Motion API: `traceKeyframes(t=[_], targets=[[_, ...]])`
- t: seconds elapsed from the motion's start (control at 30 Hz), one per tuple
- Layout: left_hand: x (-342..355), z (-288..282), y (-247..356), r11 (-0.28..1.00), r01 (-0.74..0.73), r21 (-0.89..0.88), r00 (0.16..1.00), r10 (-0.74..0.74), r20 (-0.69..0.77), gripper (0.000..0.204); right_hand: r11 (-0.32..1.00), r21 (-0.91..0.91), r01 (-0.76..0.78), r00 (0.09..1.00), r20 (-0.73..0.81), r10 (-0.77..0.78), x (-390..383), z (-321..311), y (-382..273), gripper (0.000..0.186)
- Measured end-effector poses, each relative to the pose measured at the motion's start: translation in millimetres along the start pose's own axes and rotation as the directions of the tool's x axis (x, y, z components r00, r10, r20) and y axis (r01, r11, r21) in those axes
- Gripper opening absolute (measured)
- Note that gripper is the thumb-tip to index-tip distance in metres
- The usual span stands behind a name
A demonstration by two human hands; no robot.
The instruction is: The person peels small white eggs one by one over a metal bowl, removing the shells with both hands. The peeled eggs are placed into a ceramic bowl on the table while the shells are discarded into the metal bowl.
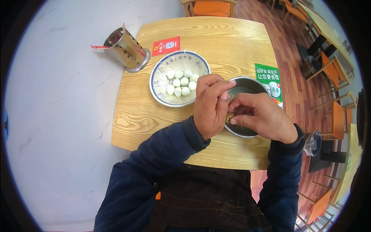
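A brown, speckled quail egg (pixel 229 117) sits between my two hands, over the near left part of a round metal bowl (pixel 247 136). My right hand (pixel 261 116) pinches it with thumb and fingertips. Curled inward, my left hand (pixel 210 106) presses against its other side; some of the left fingers are hidden behind the hand. Much of the metal bowl's inside is covered by my hands. To the left stands a wide white bowl with a blue rim (pixel 158 94), and several peeled white quail eggs (pixel 184 81) lie in it.
A perforated metal holder (pixel 129 50) with red-wrapped sticks stands left of the white bowl. A red card (pixel 165 45) and a green printed sheet (pixel 267 79) lie on the wooden table (pixel 220 34). Orange chairs (pixel 213 8) stand beyond and to the right.
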State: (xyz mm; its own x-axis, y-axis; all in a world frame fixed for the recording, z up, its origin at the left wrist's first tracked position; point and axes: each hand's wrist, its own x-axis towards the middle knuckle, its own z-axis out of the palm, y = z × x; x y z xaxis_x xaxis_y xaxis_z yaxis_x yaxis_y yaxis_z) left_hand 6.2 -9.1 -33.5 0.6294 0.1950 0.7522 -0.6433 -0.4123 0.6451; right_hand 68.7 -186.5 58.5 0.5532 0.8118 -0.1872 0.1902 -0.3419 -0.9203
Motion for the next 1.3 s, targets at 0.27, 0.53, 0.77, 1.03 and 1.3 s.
traceKeyframes(t=[0.27,0.53,0.77,1.03,1.3], targets=[[-1.8,3.1,-0.6,1.0,0.007,-0.012,1.0,-0.007,-0.022,0.032,0.982,-0.168,0.084,0.996,0.027,-0.08,0.3,-0.9,-1.1,0.021],[0.3,-1.1,-1.9,0.995,-0.069,0.074,0.998,0.067,0.019,0.029,0.955,-0.23,0.188,0.982,0.017,-0.189,1.6,3.5,3.5,0.019],[0.1,2.1,-0.9,0.999,-0.034,0.011,0.999,0.034,-0.028,0.029,0.993,-0.096,0.067,0.998,-0.002,-0.068,-0.1,1.9,2.3,0.017],[1.8,3.8,-3.3,0.998,-0.062,-0.008,0.998,0.061,-0.033,0.03,0.975,-0.179,0.133,0.991,0.033,-0.13,1.8,-0.3,1.6,0.022],[1.5,2.7,-2.1,0.999,-0.036,-0.026,0.999,0.035,-0.026,0.03,0.965,-0.216,0.149,0.989,0.023,-0.147,2.0,2.4,2.4,0.023]])
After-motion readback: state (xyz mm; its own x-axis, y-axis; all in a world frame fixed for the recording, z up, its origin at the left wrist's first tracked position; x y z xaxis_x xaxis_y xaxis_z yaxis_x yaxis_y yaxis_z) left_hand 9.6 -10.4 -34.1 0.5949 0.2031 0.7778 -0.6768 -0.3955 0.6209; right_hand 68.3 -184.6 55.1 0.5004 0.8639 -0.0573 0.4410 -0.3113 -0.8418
